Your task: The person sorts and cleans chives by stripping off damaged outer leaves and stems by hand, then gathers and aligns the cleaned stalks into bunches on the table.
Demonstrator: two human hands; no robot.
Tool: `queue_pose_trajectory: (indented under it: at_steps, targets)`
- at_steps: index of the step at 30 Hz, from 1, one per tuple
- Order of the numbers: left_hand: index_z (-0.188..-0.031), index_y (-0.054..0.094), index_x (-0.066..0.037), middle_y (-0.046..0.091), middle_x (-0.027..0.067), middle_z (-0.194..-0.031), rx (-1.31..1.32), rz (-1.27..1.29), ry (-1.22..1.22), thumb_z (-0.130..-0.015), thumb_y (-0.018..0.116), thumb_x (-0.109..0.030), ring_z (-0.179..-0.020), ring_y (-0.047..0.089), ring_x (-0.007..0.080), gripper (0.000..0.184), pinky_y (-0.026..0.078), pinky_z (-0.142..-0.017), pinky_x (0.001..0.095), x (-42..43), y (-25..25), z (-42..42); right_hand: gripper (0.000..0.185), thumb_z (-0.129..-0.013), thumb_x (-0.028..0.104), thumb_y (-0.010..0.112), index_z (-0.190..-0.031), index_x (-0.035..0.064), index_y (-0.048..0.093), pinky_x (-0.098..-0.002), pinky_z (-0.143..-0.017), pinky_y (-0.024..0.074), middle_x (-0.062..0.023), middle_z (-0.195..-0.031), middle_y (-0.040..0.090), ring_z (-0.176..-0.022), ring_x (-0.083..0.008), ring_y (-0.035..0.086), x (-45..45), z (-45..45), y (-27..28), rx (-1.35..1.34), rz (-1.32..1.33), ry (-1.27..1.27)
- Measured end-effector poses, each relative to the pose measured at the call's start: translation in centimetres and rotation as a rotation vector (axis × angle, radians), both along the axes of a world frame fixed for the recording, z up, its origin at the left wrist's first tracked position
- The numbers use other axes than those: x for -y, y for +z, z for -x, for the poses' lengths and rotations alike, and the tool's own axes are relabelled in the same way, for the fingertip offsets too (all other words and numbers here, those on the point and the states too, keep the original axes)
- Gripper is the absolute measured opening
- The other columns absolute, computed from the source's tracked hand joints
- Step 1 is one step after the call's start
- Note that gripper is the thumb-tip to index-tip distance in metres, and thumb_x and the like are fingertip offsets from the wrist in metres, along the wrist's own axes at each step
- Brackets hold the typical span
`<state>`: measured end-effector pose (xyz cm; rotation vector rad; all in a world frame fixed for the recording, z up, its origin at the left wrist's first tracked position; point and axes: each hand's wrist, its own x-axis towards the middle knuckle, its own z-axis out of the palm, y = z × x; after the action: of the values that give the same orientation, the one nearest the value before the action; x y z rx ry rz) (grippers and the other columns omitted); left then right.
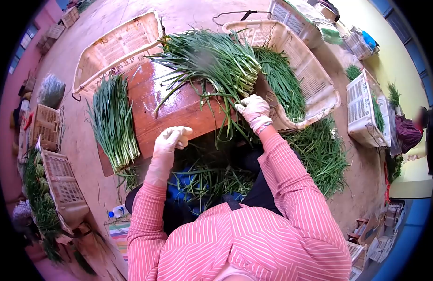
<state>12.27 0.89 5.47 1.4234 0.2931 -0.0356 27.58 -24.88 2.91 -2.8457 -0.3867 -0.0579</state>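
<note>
My right hand (255,112), in a pale glove, is closed on a few garlic chives at the stalk end of a big loose heap of chives (211,61). Some bent leaves hang down beside it over the table's near edge. My left hand (173,138), also gloved, is held in front of the near edge with its fingers curled together, and nothing shows in it. The heap lies on the brown wooden table (179,110), white stalks to the right. A neat bundle of chives (114,124) lies at the table's left side, stalks toward me.
A plastic crate (118,40) stands beyond the table at left, and another crate (315,77) at right holds chives. Loose leaves (319,154) are piled on the floor at right and across my lap. A bottle (117,212) lies at lower left.
</note>
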Motion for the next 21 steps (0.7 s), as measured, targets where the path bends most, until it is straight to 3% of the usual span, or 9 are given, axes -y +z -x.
queue_pose_trajectory:
  at_steps: [4, 8, 10, 12, 16, 17, 18, 20, 21]
  targets:
    - [-0.097, 0.066, 0.001, 0.052, -0.0021, -0.065, -0.039, 0.062, -0.073, -0.091, 0.055, -0.027, -0.058, 0.043, 0.0065, 0.031, 0.033, -0.054, 0.0217, 0.2, -0.7, -0.6, 0.025, -0.077, 0.03, 0.068, -0.08, 0.0058, 0.069, -0.0376, -0.073, 0.0473, -0.0123, -0.08, 0.065, -0.078, -0.028, 0.062, -0.8, 2.5, 0.2, -0.134, -0.494, 0.138]
    - [-0.099, 0.067, -0.001, 0.047, -0.0032, -0.059, -0.06, 0.099, -0.11, -0.091, 0.056, -0.027, -0.054, 0.039, 0.0061, 0.029, 0.031, -0.054, 0.0201, 1.3, 0.4, -1.3, 0.02, -0.078, 0.023, 0.072, -0.084, 0.004, 0.068, -0.0283, -0.063, 0.0456, -0.0055, -0.071, 0.061, -0.068, -0.0145, 0.057, -2.8, 9.7, 2.4, -0.493, -0.781, 0.339]
    - [-0.101, 0.067, -0.001, 0.046, -0.0046, -0.058, -0.073, 0.127, -0.141, -0.091, 0.057, -0.027, -0.053, 0.038, 0.0059, 0.029, 0.03, -0.054, 0.0199, 1.6, -0.2, -1.3, 0.019, -0.083, 0.017, 0.069, -0.095, 0.0017, 0.066, -0.0213, -0.062, 0.0433, 0.0006, -0.079, 0.063, -0.07, -0.0045, 0.052, -4.2, 11.1, 2.4, -0.854, -1.091, 0.231]
    - [-0.11, 0.064, 0.001, 0.046, -0.0041, -0.057, -0.107, 0.182, -0.189, -0.093, 0.051, -0.028, -0.054, 0.039, 0.0056, 0.036, 0.03, -0.054, 0.0195, 1.6, -1.1, -1.0, 0.018, -0.085, 0.016, 0.067, -0.095, 0.0018, 0.066, -0.0202, -0.064, 0.0433, -0.0002, -0.083, 0.065, -0.069, -0.0046, 0.052, -5.4, 11.6, 2.7, -0.96, -1.24, 0.108]
    - [-0.105, 0.066, 0.0, 0.046, -0.0038, -0.056, -0.075, 0.126, -0.035, -0.093, 0.052, -0.026, -0.055, 0.038, 0.0057, 0.032, 0.029, -0.056, 0.0194, 1.6, -0.5, -0.1, 0.023, -0.088, 0.023, 0.061, -0.095, 0.0022, 0.066, -0.0177, -0.059, 0.0402, 0.0006, -0.082, 0.065, -0.066, -0.0022, 0.052, -6.3, 12.3, 1.9, -1.029, -1.289, -0.091]
    - [-0.103, 0.067, 0.0, 0.045, -0.0034, -0.055, -0.094, 0.075, -0.011, -0.093, 0.052, -0.025, -0.054, 0.037, 0.0058, 0.031, 0.029, -0.056, 0.0195, 1.7, 0.4, 0.4, 0.026, -0.087, 0.027, 0.06, -0.094, 0.0037, 0.067, -0.0173, -0.055, 0.0382, 0.0026, -0.08, 0.064, -0.064, -0.0004, 0.051, -6.1, 13.1, 2.0, -0.942, -1.265, -0.115]
    - [-0.103, 0.067, 0.0, 0.045, -0.0034, -0.055, -0.096, 0.076, -0.005, -0.093, 0.052, -0.025, -0.054, 0.037, 0.0058, 0.031, 0.029, -0.056, 0.0195, 1.3, -0.1, 0.6, 0.025, -0.087, 0.03, 0.059, -0.086, 0.0073, 0.069, -0.022, -0.052, 0.0395, -0.0006, -0.072, 0.065, -0.057, -0.0073, 0.053, -5.2, 13.0, -0.5, -1.043, -1.183, -0.072]
    - [-0.102, 0.066, 0.001, 0.045, -0.003, -0.055, -0.048, 0.136, 0.053, -0.093, 0.052, -0.024, -0.054, 0.037, 0.0063, 0.03, 0.03, -0.055, 0.0204, -0.1, -1.5, 0.8, 0.031, -0.087, 0.034, 0.056, -0.077, 0.0078, 0.068, -0.0289, -0.054, 0.0426, -0.0086, -0.068, 0.064, -0.056, -0.0184, 0.055, -2.6, 13.0, -6.7, -0.497, -0.189, 0.783]
    - [-0.102, 0.066, 0.003, 0.045, -0.0028, -0.056, -0.067, 0.183, 0.063, -0.093, 0.051, -0.023, -0.053, 0.037, 0.0069, 0.031, 0.031, -0.055, 0.0215, -0.6, -1.7, 0.8, 0.034, -0.087, 0.036, 0.055, -0.074, 0.0073, 0.068, -0.0322, -0.055, 0.0436, -0.0116, -0.067, 0.063, -0.058, -0.024, 0.055, -1.3, 14.2, -7.8, -0.59, -0.093, 0.521]
